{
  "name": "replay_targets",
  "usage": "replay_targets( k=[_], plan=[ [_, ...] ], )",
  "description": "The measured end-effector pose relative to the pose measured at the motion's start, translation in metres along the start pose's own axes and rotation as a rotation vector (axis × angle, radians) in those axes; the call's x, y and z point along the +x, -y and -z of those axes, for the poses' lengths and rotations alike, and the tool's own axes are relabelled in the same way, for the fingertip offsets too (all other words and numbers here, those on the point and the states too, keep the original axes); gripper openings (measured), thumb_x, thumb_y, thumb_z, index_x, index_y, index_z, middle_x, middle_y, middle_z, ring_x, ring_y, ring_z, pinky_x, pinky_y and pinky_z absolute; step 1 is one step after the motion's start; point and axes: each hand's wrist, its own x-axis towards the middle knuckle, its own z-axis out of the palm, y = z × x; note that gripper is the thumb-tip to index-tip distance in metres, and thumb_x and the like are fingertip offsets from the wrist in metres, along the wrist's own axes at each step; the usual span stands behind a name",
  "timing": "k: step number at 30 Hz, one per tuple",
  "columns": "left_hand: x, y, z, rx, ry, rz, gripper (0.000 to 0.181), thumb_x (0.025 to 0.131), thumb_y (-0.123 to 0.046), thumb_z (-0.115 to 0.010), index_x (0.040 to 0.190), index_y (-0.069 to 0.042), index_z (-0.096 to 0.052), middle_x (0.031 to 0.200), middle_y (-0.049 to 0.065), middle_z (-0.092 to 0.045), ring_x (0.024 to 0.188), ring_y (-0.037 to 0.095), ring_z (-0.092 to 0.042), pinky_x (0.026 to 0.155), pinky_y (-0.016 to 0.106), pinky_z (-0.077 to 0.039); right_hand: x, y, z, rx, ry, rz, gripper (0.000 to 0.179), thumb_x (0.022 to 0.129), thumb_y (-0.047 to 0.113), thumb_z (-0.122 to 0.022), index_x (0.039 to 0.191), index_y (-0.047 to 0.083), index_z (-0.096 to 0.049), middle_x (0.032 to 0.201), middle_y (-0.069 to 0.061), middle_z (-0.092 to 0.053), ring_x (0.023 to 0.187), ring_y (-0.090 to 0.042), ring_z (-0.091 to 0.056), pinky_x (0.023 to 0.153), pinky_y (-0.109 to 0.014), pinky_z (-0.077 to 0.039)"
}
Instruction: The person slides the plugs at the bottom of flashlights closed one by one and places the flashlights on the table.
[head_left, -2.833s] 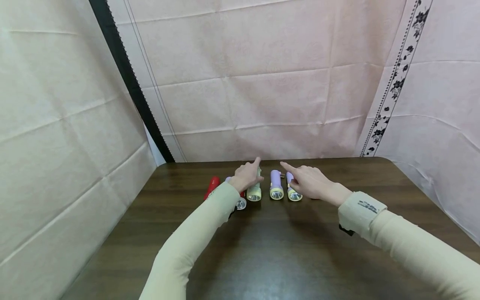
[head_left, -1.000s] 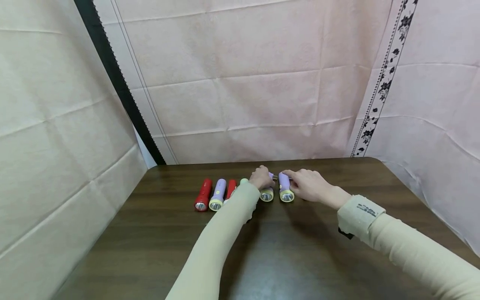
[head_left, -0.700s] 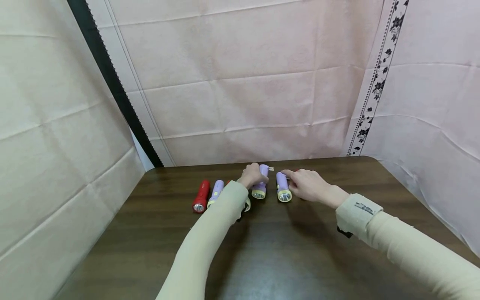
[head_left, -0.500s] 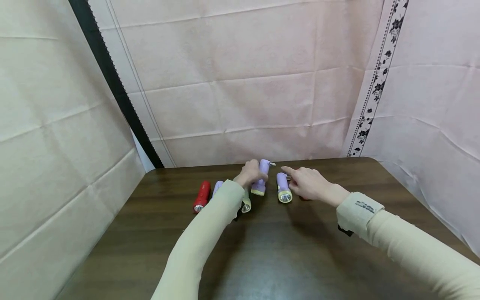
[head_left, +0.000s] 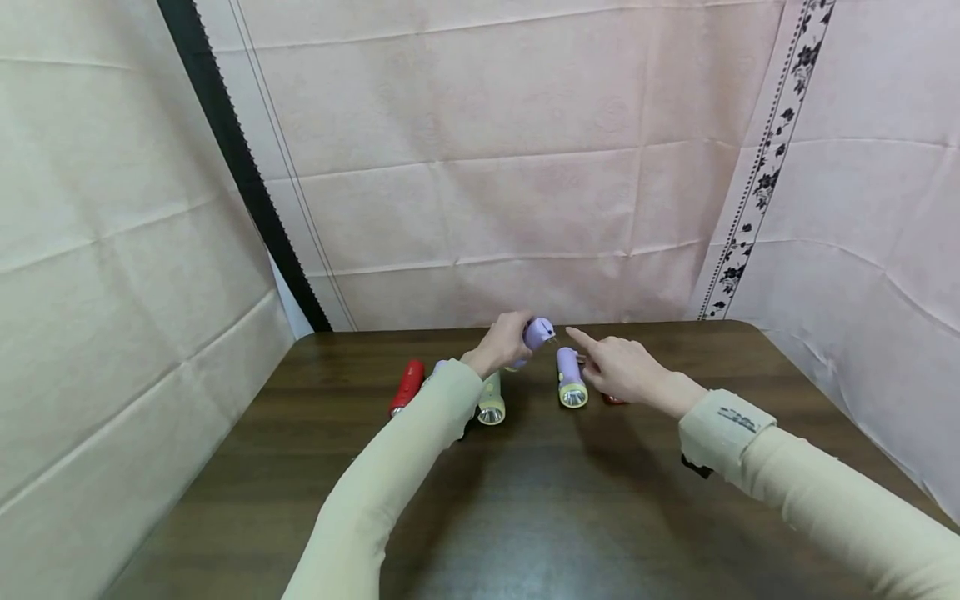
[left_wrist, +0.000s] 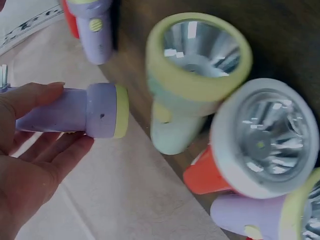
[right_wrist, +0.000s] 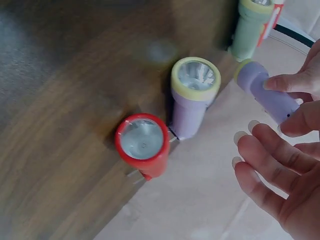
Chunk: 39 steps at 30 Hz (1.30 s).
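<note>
My left hand holds a purple flashlight up near the table's far edge. In the left wrist view, the thumb and fingers grip the barrel of this purple flashlight, its yellow-rimmed head free and metal prongs at the other end. My right hand hovers just right of it, index finger extended, other fingers loosely bent, holding nothing. Below the right fingertips lies a second purple flashlight, lens toward me. A red flashlight beside it is mostly hidden by the right hand in the head view.
A green flashlight lies below the left wrist. Left of it are a white-rimmed red flashlight, another purple one, and a red flashlight at the row's left end. The wooden table meets a cloth backdrop.
My left hand moved from the green flashlight to a purple one, gripped it, lifted it and turned its pronged end up and rightward. The right hand stays nearly in place.
</note>
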Motion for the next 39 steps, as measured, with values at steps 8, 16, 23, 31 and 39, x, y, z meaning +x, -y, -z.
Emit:
replay_targets(
  k=[8,16,23,31,39],
  plan=[
    [-0.005,0.002,-0.005,-0.028,0.013,-0.046,0.035,0.078,0.006,-0.067,0.111,-0.005,-0.06,0.107,0.011,-0.067,0.094,0.021,-0.062,0.08,0.034,-0.053,-0.002,0.002,-0.008,0.005,-0.013,0.042,0.058,0.081,0.003,-0.057,0.138,0.006,-0.049,0.056,0.005,-0.037,0.052,-0.01,-0.033,0.045,-0.025,-0.024],
    [-0.005,0.004,-0.004,-0.029,0.016,-0.043,0.036,0.077,0.007,-0.067,0.11,-0.006,-0.058,0.105,0.01,-0.067,0.091,0.022,-0.062,0.078,0.033,-0.053,0.002,0.006,-0.006,0.046,-0.001,0.071,0.062,0.08,0.003,-0.056,0.14,0.012,-0.049,0.056,0.007,-0.037,0.052,-0.008,-0.032,0.046,-0.023,-0.024],
    [-0.006,0.002,-0.004,-0.042,0.036,-0.045,0.037,0.078,0.006,-0.068,0.111,-0.006,-0.058,0.108,0.01,-0.067,0.094,0.021,-0.062,0.082,0.034,-0.053,0.002,0.007,-0.008,0.017,-0.004,0.081,0.064,0.078,0.001,-0.055,0.141,0.016,-0.05,0.057,0.008,-0.034,0.052,-0.007,-0.028,0.045,-0.022,-0.022],
    [-0.008,0.001,-0.004,-0.038,0.037,-0.07,0.033,0.078,0.006,-0.068,0.107,-0.007,-0.058,0.103,0.008,-0.066,0.089,0.02,-0.061,0.078,0.033,-0.053,0.003,0.01,-0.01,0.001,0.002,0.068,0.062,0.079,0.002,-0.055,0.139,0.016,-0.053,0.056,0.006,-0.034,0.052,-0.008,-0.027,0.044,-0.022,-0.02],
    [-0.01,0.003,-0.009,-0.015,0.066,-0.075,0.033,0.078,0.008,-0.067,0.104,-0.009,-0.057,0.099,0.007,-0.065,0.085,0.019,-0.06,0.073,0.032,-0.051,0.005,0.013,-0.014,0.0,0.0,0.066,0.06,0.078,0.002,-0.058,0.137,0.015,-0.055,0.059,0.007,-0.036,0.052,-0.009,-0.027,0.044,-0.023,-0.021]
  ],
)
